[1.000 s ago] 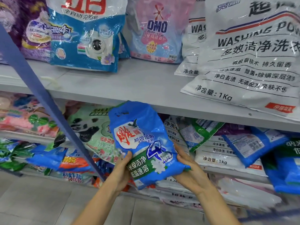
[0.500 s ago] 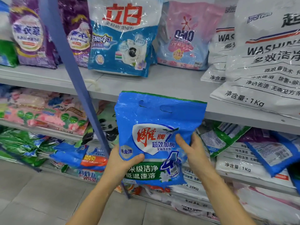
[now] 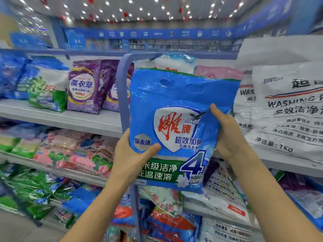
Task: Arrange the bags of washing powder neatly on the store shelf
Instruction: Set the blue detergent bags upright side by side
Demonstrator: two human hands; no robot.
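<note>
Before the upper shelf (image 3: pixel 78 119), at the centre of the view: a blue bag (image 3: pixel 174 95) of washing powder, held upright in the air between both hands and resting on no shelf. It is a flat, roughly rectangular pouch of glossy, crinkled plastic film. Two punched carry slots sit below a thin green top edge. A white shield with red characters fills mid-face, a green band with white characters lies near the foot, and a large numeral 4 stands at lower right.

Left hand (image 3: pixel 131 159): grip closed on the bag's lower left edge, thumb laid across the printed face, other fingers hidden behind the film. Right hand (image 3: pixel 229 135): grip closed on the bag's right edge, thumb pressed into the face so that the film puckers, fingers hidden behind.

Behind the bag's left edge, a blue metal upright (image 3: pixel 122 95) with a rounded top runs down the shelving front, partly covered by the bag. Behind the bag's top, a white-and-blue bag (image 3: pixel 173 62) and a pink bag (image 3: pixel 218 72) stand on the upper shelf, mostly hidden.

Left of the bag: purple bags (image 3: pixel 83 88), shiny and creased, upright; farther left, a green-and-white bag (image 3: pixel 49 91). Right of the bag: large white bags (image 3: pixel 288 110) with black print reading WASHING and 1Kg, leaning back. Below and left of the bag: pink floral bags (image 3: pixel 78 151) lying flat on a lower shelf (image 3: pixel 70 173), with green bags (image 3: pixel 31 191) beneath. Below the bag: red-and-blue bags (image 3: pixel 171 224), heaped.
</note>
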